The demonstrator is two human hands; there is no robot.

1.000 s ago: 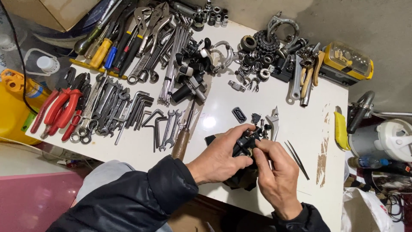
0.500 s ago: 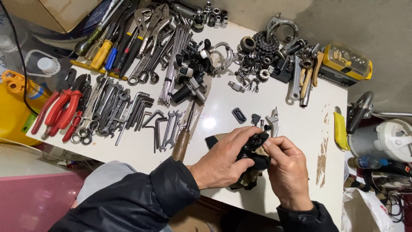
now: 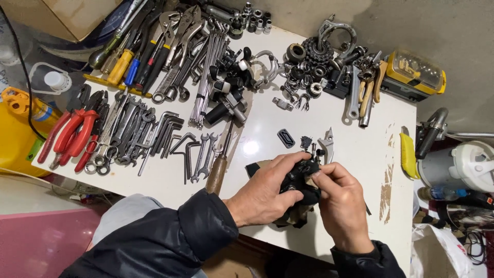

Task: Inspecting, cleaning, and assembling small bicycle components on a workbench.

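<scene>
Both hands meet at the near edge of the white bench (image 3: 170,180), over a small black mechanical part (image 3: 301,177) that sits just in front of the wooden-handled tool (image 3: 217,172). The left hand (image 3: 265,193) is curled about the part from its left side, fingers closed on the body to steady it. The right hand (image 3: 342,203) is pinched shut at the part's upper right corner, thumb and forefinger together on something very small; it may be a screw or pin, though the view is too tight to say. Just beyond the part lie a black oval plate (image 3: 286,138), a tiny black fitting (image 3: 306,141) and a pale metal blade-shaped piece (image 3: 326,144). The step in hand looks like fine fitting work on the held part. The next move would call for a firm left grip and a small, careful twist or push from the right fingertips.
</scene>
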